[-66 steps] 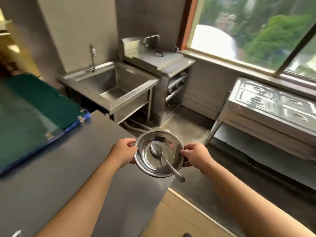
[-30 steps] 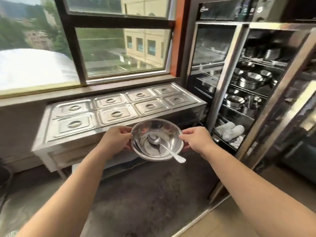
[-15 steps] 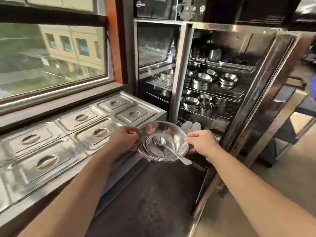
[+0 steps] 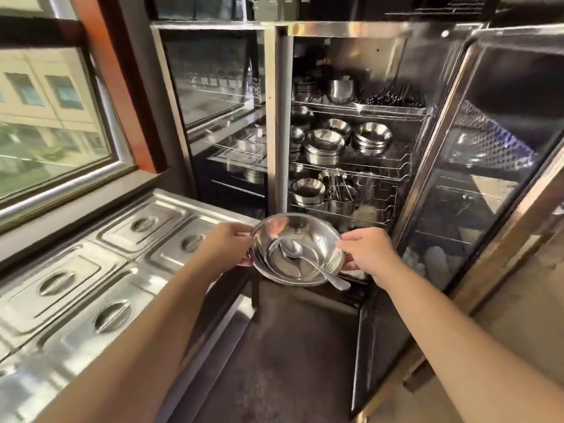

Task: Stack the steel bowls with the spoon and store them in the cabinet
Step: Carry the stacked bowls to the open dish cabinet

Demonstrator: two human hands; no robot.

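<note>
I hold a stack of steel bowls (image 4: 305, 230) in front of me with both hands. My left hand (image 4: 225, 248) grips the left rim, my right hand (image 4: 370, 254) grips the right rim. A steel spoon (image 4: 308, 261) lies inside the top bowl, its handle sticking out over the near right edge. Straight ahead stands the steel cabinet (image 4: 279, 117) with its right door (image 4: 476, 184) swung open. Its wire shelves (image 4: 381, 164) carry several stacks of steel bowls and cups. The held stack hovers just in front of the lower shelves.
A steel counter with several lidded wells (image 4: 91, 270) runs along my left under a window (image 4: 45, 117). The cabinet's left glass door (image 4: 213, 102) is closed. White cloth-like items (image 4: 433, 261) lie at the cabinet's bottom behind the open door. Dark floor (image 4: 290, 361) lies below.
I have turned from the sink area past the lidded counter to face the cabinet and come closer to it. Both hands have kept hold of the bowls with the spoon inside.
</note>
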